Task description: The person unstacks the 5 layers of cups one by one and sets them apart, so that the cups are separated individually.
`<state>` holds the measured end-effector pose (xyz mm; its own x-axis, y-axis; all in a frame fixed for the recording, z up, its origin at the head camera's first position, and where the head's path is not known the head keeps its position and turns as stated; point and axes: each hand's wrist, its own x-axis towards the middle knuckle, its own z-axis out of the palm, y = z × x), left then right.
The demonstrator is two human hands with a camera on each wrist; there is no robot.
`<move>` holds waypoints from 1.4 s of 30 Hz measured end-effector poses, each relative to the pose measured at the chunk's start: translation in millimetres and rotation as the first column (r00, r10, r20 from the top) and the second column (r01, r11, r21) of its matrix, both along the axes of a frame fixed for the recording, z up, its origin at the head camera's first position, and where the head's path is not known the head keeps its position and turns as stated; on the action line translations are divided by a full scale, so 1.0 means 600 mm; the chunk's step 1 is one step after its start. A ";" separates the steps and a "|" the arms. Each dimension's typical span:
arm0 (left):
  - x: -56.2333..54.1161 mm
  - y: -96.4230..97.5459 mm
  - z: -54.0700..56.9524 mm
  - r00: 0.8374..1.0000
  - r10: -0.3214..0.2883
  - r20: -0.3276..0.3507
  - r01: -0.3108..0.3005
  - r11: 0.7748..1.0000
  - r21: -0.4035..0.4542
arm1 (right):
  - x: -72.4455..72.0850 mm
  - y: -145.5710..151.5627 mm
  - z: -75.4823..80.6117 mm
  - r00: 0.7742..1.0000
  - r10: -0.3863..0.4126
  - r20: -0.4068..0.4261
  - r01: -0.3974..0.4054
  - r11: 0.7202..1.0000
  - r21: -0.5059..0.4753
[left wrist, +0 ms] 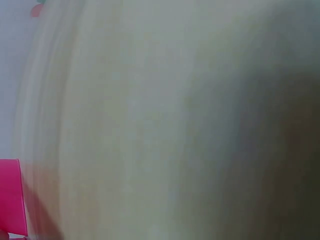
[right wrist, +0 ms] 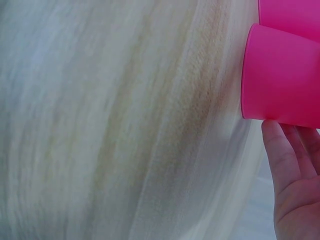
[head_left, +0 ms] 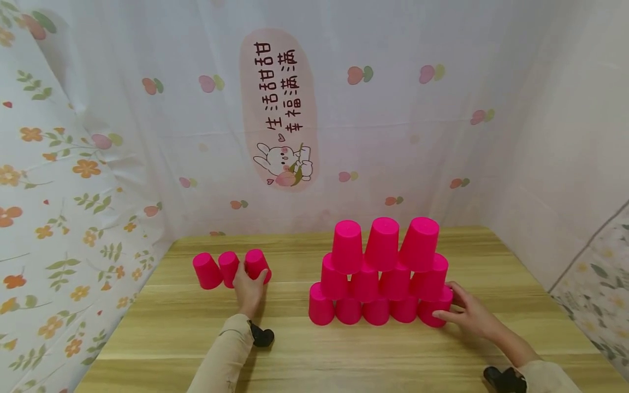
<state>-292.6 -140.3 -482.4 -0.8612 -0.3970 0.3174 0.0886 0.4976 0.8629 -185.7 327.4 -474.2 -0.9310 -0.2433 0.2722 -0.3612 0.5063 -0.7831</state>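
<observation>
My left hand [head_left: 249, 292] grips the rightmost of three upside-down pink cups [head_left: 256, 262] at the left, fingers on its left side and thumb on its right. Beside it stand a middle cup [head_left: 228, 266], partly behind my fingers, and a left cup [head_left: 206, 271]. In the left wrist view only part of a pink cup [left wrist: 10, 200] shows. My right hand [head_left: 472, 315] touches the right end cup [head_left: 432, 313] of a stacked cup pyramid's bottom row, thumb in front and fingers behind. In the right wrist view, extended fingers [right wrist: 280, 155] meet this cup's side.
The pyramid has several cups in its bottom and middle rows and three on top, including a top middle cup [head_left: 383, 245]. All stand on a wood-grain table [head_left: 295, 349]. A patterned curtain [head_left: 393, 136] hangs behind. Black straps [head_left: 262, 334] sit at the wrists.
</observation>
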 end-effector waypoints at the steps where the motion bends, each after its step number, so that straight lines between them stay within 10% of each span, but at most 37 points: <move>1: 0.000 -0.001 0.001 1.000 0.011 0.004 -0.011 1.000 0.004 | -0.001 0.000 0.000 1.000 0.003 -0.002 -0.003 1.000 0.001; 17: 0.000 -0.002 0.017 1.000 0.000 0.021 -0.001 0.999 0.051 | -0.005 0.000 0.001 1.000 0.000 -0.018 0.000 1.000 0.022; 27: -0.003 0.017 0.107 0.985 -0.150 -0.088 0.147 0.988 -0.039 | 0.000 0.001 0.004 1.000 0.007 0.010 -0.007 1.000 0.010; 37: 0.037 0.101 0.255 0.856 -0.455 -0.244 0.456 0.888 -0.059 | -0.002 0.003 0.002 0.999 0.032 0.016 -0.032 0.999 -0.006; 42: 0.066 0.145 0.296 0.780 -0.574 -0.249 0.572 0.815 -0.091 | -0.002 0.004 -0.001 1.000 0.022 0.014 -0.022 1.000 0.007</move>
<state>-252.8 -53.0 -304.9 -0.8175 0.1483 0.5565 0.5738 0.2929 0.7648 -187.1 330.1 -474.7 -0.9291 -0.2657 0.2572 -0.3613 0.5041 -0.7844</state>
